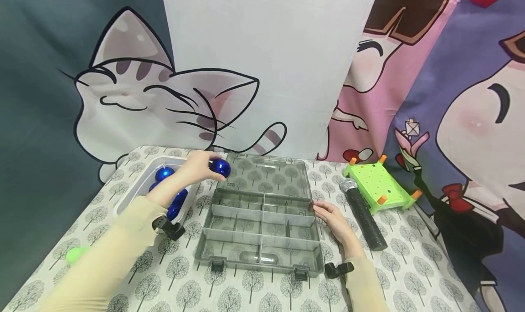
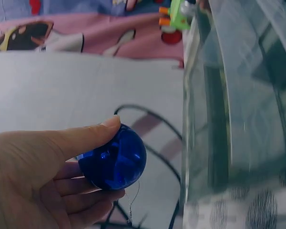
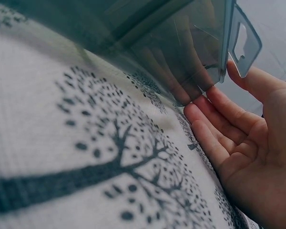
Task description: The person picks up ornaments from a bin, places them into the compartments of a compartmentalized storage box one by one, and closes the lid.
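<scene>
My left grip (image 1: 202,165) is pinching a shiny blue ball (image 1: 222,168), hiding one side, near the far left corner of a clear grey plastic box (image 1: 262,268) lying lengthwise left to right; my relaxed right grip (image 1: 334,218) is touching its far right corner.

I see from here a blue ball (image 1: 222,168) in the left hand (image 1: 200,167), smoke-grey box (image 1: 262,265) beside it, white tree-print cloth (image 1: 246,298) below.

The head view is bright; glints dot the blue bauble (image 1: 220,167). Both wrist views are dimmer and softer.
</scene>
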`<state>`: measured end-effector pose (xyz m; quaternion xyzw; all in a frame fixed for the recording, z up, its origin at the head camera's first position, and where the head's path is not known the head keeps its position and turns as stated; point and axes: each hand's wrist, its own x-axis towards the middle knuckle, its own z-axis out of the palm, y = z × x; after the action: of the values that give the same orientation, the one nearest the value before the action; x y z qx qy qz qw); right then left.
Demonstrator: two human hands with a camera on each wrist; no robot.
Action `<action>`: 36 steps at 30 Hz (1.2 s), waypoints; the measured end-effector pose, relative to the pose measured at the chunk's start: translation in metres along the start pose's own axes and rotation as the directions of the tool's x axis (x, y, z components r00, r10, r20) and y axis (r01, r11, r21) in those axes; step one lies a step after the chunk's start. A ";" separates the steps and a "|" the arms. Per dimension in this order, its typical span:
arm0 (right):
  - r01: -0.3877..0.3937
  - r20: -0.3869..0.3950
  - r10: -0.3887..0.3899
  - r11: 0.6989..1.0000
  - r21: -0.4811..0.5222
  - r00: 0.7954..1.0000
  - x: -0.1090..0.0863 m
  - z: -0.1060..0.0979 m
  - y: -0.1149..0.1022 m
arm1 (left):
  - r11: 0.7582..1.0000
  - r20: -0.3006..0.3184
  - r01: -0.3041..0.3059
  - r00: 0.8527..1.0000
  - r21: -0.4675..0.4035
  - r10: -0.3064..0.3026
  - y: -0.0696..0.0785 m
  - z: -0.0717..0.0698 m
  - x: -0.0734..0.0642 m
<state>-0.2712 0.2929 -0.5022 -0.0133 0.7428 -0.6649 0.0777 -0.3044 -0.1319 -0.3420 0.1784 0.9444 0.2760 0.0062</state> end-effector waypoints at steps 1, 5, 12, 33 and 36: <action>0.001 0.002 -0.001 1.000 -0.005 1.000 0.000 0.000 0.000 | 1.000 0.005 -0.015 1.000 -0.020 0.016 0.005 0.003 0.001; 0.000 0.009 0.000 1.000 -0.010 1.000 0.000 0.000 -0.003 | 0.995 0.032 -0.071 0.997 -0.063 0.074 0.023 0.016 0.007; 0.009 0.009 -0.009 1.000 -0.002 1.000 -0.001 -0.001 -0.003 | 0.988 0.079 -0.130 0.988 -0.087 0.136 0.055 0.041 0.019; 0.022 0.007 -0.022 1.000 -0.001 1.000 0.002 0.000 0.001 | 0.963 0.229 -0.254 0.936 -0.095 0.269 0.100 0.119 0.038; 0.035 0.009 -0.035 0.999 -0.010 0.999 0.001 -0.001 0.001 | 0.960 0.241 -0.263 0.930 -0.091 0.278 0.101 0.126 0.040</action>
<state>-0.2725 0.2935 -0.5038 -0.0297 0.7455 -0.6622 0.0690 -0.2946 0.0260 -0.3924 0.3400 0.8941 0.2762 0.0931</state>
